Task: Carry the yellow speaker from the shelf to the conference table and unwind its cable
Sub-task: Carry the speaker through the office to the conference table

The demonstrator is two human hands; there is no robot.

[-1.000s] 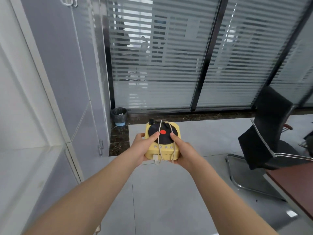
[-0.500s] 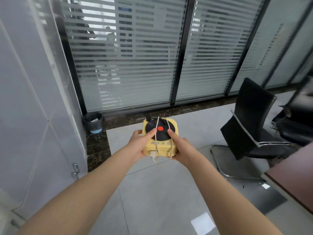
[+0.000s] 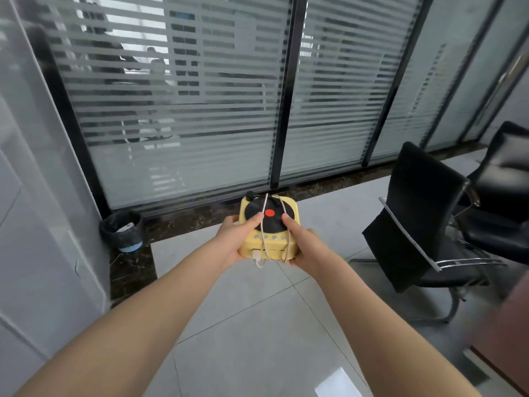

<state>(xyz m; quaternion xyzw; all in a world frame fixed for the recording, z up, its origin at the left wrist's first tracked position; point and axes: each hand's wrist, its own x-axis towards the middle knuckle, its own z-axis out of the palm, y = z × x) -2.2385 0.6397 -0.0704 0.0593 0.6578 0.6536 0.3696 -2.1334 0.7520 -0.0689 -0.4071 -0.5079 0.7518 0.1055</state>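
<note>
- Nearest to the camera, two bare forearms reach forward over the grey tiled floor (image 3: 243, 325), and they meet at the yellow speaker (image 3: 269, 242).
- The left hand (image 3: 233, 242) grasps the left side of the speaker, with its thumb lying on the black disc on top. The right hand (image 3: 305, 247) grasps the right side in the same way. Both hands are closed on the speaker and carry it in the air, in front of the body, over the floor.
- The white cable (image 3: 264, 224) is wound over the top and down the front of the speaker in two loops. Its plug end hangs loose just under the front edge, between the two hands.
- What could go wrong, I think: the loose plug can swing while walking and pull a loop off, so the cable could slip down and catch on something. Also the thumbs press beside the loops, so a loop may slide under a thumb.
- To the right, at the frame edge, a brown blurred surface shows. It is probably the conference table (image 3: 512, 325), but I cannot tell for sure.
- Two black chairs (image 3: 423, 213) stand between the speaker and that side, so they could block the way to the table.
- Farther left, a small dark bin (image 3: 121, 232) stands near the wall, and behind everything there is a glass partition (image 3: 186, 110) with frosted stripes.
</note>
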